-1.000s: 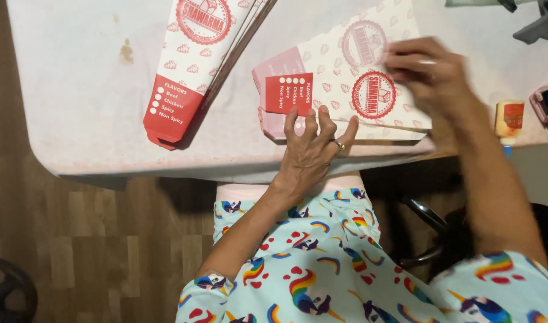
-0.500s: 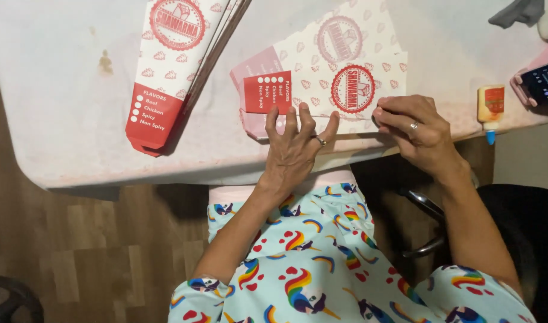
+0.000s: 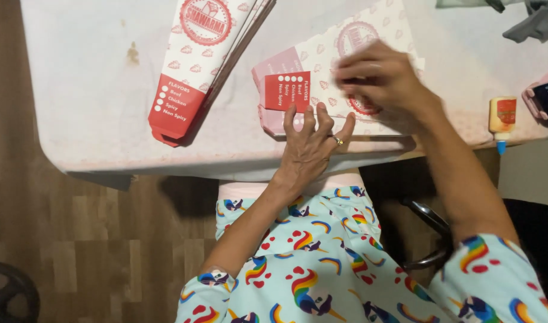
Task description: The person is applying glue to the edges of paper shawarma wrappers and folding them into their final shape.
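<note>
White worn table (image 3: 94, 119) up top; I see my left hand (image 3: 310, 146) flat, pinning the thin, bendy paper food sleeve (image 3: 322, 78) mid-frame, right hand (image 3: 381, 81) open, pressing it; grip edges

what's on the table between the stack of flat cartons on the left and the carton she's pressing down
Nothing: the head view shows bare table between the stack and the pressed carton.
</note>
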